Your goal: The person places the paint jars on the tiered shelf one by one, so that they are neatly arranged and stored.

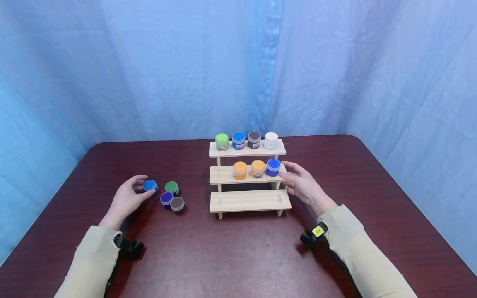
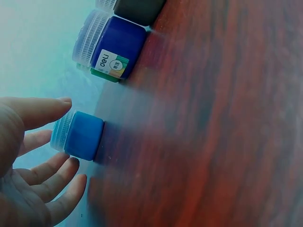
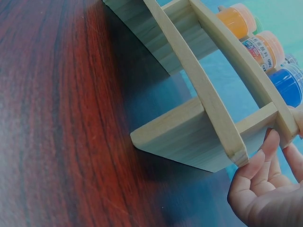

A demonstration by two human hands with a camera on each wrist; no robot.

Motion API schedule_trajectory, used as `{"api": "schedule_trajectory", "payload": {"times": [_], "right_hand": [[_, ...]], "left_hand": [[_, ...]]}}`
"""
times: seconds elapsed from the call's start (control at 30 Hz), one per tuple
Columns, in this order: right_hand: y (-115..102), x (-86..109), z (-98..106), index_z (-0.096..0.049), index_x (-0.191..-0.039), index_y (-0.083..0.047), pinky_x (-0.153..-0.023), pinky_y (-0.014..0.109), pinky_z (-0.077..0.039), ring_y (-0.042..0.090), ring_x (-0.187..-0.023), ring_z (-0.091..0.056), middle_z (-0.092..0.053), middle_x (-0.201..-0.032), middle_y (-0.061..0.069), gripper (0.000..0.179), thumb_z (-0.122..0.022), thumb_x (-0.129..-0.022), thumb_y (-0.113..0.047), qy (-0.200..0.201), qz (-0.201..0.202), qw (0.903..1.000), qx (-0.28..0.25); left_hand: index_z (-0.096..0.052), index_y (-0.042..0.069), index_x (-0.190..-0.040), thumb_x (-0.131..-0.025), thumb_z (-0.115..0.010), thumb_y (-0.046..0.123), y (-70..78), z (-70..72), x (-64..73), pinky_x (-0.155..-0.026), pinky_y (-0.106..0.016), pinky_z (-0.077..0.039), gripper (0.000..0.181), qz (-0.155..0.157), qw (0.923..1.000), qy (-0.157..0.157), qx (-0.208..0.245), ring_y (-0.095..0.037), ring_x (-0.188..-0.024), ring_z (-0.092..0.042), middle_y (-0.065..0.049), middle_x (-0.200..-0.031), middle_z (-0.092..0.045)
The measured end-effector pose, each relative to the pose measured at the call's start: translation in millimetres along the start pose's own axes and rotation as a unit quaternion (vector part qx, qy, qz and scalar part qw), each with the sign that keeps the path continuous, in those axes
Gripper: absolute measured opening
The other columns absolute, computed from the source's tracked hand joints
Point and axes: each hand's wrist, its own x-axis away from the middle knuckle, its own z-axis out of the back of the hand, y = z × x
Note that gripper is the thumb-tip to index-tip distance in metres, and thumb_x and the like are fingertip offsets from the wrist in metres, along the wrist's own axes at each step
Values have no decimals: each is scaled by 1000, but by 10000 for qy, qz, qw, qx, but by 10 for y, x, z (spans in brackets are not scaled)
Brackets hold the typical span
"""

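My left hand (image 1: pixel 128 196) is around a light blue paint jar (image 2: pixel 84 136) that stands upright on the table. In the left wrist view its thumb lies at one side of the clear lid and its loosely spread fingers at the other. My right hand (image 1: pixel 303 184) is at the right end of the wooden three-step rack (image 1: pixel 250 200), with fingertips by the middle shelf's edge and support. Closest to it, a dark blue jar (image 1: pixel 273 167) stands on that shelf, beside two orange jars (image 1: pixel 240 171). Part of the right hand is cut off in the right wrist view.
Near the left hand stand a green jar (image 1: pixel 172 188), a purple jar (image 1: pixel 167 200) and a brown jar (image 1: pixel 178 205). The top shelf bears a light green jar (image 1: pixel 222 142), a blue jar (image 1: pixel 238 141), a dark brown jar (image 1: pixel 254 140) and a white jar (image 1: pixel 271 140). Blue curtains (image 1: pixel 186 70) surround the table.
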Motion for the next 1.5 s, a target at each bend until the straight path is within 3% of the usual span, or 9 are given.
{"api": "schedule_trajectory", "payload": {"times": [0.47,1.5], "right_hand": [[-2,8,-4,-27,-144,-12,-64,17,-46,4,-71,-53,-54,-91,-7,58,-54,-93,-16,-17,-17,10000,49],[-1,3,0,-26,-144,-11,-63,17,-46,3,-69,-54,-56,-83,-10,58,-54,-93,-16,-74,14,10000,-13]], "left_hand": [[-46,-2,-129,-88,-63,22,12,-23,-49,-96,-56,-44,50,37,9999,-79,-85,-43,-112,-51,-29,-126,-50],[-49,-1,-127,-90,-60,18,36,-17,-50,-95,-56,-44,44,13,10000,-2,-88,-43,-110,-52,-30,-125,-51]]}}
